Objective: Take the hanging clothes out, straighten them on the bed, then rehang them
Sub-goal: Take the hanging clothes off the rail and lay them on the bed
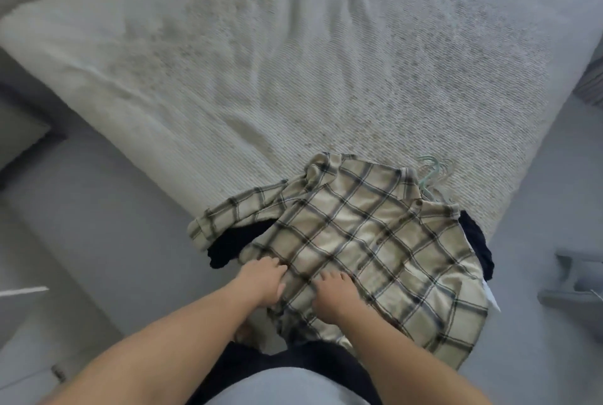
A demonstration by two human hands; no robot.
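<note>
Where shirt (365,241) is covering dark garment (235,243) and hangers (435,172), I'm seeing little; left hand (261,280), right hand (336,295) pressing shirt, fingers loosely spread, gripping nothing.

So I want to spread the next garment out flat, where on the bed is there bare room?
Bare bedspread beyond the plaid shirt and left of the hangers. The near corner is crowded: shirt, dark garment, both hands.
</note>
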